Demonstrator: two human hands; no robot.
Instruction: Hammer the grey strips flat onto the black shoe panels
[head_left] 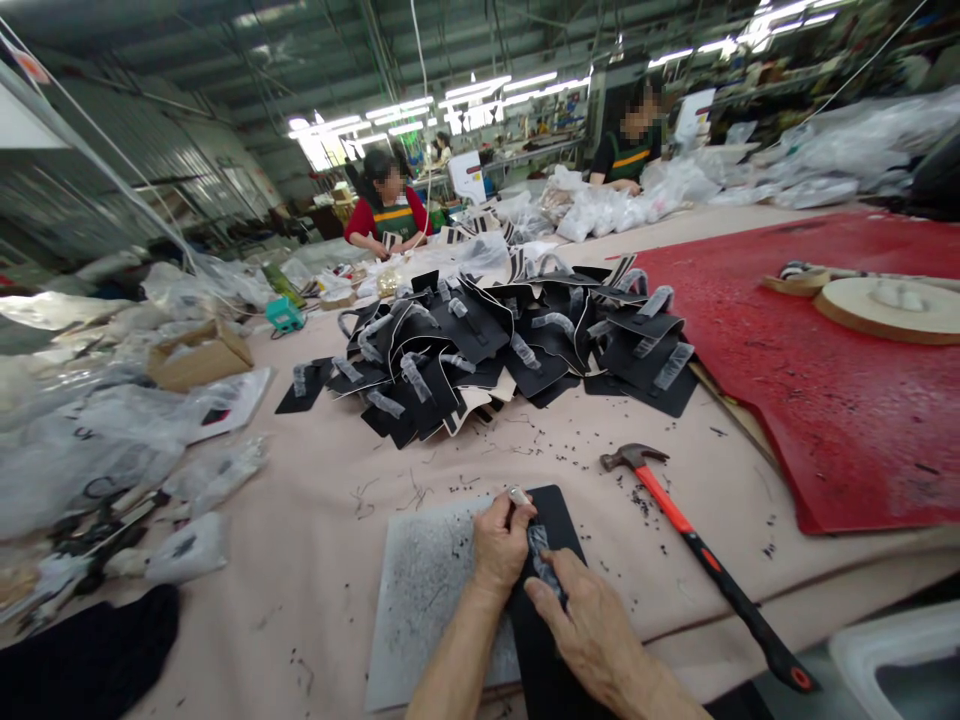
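My left hand (501, 545) is closed around a short, pale rod-like piece (518, 496), whose tip shows above the fingers. The rest of that piece is hidden. Beneath both hands lies a black panel (556, 507), flat on a grey slab (420, 580) with a worn, speckled top. A plastic-wrapped strap (541, 560) runs along the panel. My right hand (585, 610) has its thumb and fingers closed on this strap. To the right, a claw hammer (697, 550) with a red and black handle rests on the table, apart from both hands.
Behind the slab is a heap of black panels (480, 340) with wrapped straps. A red sheet (825, 400) carries a tape roll (900, 305). Plastic bags (97, 440) and a cardboard box (199, 355) crowd the left. Two people (390, 205) sit across the table.
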